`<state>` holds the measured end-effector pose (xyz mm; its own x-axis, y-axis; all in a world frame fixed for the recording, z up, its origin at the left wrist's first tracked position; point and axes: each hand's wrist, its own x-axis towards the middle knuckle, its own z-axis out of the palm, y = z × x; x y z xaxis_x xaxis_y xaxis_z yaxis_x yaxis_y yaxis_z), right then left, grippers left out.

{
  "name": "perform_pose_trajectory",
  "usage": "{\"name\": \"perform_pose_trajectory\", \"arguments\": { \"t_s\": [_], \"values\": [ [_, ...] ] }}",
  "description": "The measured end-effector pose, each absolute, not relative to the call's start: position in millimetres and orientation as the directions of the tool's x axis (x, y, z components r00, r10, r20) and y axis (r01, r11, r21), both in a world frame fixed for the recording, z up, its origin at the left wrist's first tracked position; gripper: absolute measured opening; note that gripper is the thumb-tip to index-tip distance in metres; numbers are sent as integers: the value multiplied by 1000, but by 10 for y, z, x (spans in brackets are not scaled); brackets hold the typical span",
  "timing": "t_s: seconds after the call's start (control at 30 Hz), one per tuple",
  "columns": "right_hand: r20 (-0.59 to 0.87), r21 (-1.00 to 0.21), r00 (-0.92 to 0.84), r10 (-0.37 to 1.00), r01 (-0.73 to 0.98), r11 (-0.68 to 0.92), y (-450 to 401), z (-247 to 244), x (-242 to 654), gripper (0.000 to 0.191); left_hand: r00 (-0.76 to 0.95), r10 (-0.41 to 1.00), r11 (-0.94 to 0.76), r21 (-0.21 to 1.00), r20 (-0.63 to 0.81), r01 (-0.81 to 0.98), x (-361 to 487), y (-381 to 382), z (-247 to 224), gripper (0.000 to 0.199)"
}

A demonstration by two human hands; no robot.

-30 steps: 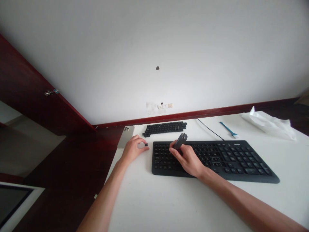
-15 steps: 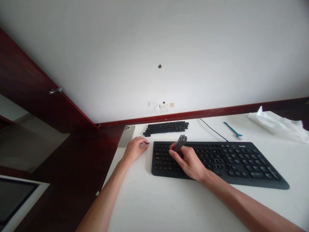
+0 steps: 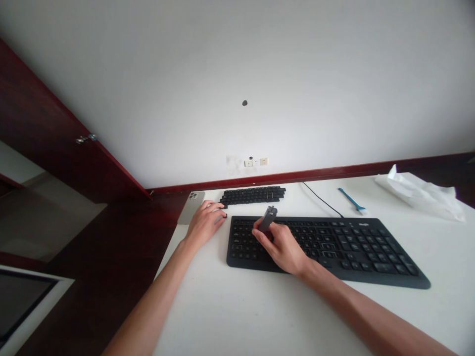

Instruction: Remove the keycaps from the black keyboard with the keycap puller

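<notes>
The right hand (image 3: 279,248) grips a grey tool (image 3: 267,219), tilted, its lower end over the left part of a black keyboard (image 3: 356,247). The left hand (image 3: 206,221) pinches a small black keycap (image 3: 224,216) just beside the keyboard's top left corner, on a white table (image 3: 260,316), near a row of loose keycaps (image 3: 252,196) and a phone (image 3: 190,207)

Desk: a flat white desk (image 3: 260,306) bears all items below.
Front centre: a wide black plastic keyboard (image 3: 356,249).
Behind keyboard: loose rows of black plastic keycaps (image 3: 252,196).
Left of keycaps: a flat silver smartphone (image 3: 190,207).
Right of keycaps: a thin black cable (image 3: 321,200), then a slender blue tool (image 3: 351,199).
Far right: crumpled white tissue (image 3: 419,195).
Behind desk: a white wall (image 3: 237,64) with a white socket plate (image 3: 256,162).
</notes>
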<state>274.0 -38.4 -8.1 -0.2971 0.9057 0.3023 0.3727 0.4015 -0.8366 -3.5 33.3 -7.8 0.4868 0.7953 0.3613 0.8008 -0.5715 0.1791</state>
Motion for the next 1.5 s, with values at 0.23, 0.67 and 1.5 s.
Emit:
{"name": "perform_pose_trajectory", "arguments": {
  "t_s": [0.23, 0.67, 1.5],
  "values": [
    [320, -832, -300, 899, 365, 418, -385, -70, 2739, 30, 564, 760, -621, 106, 322, 777, 232, 553, 32, 9],
    [282, -839, -305, 910, 381, 388, -385, -83, 2736, 28, 454, 792, -543, 134, 408, 829, 212, 659, -122, 10],
    [240, -840, -311, 920, 409, 357, -379, -89, 2735, 33, 415, 793, -533, 177, 446, 827, -8, 712, -208, 11]
  ]
}}
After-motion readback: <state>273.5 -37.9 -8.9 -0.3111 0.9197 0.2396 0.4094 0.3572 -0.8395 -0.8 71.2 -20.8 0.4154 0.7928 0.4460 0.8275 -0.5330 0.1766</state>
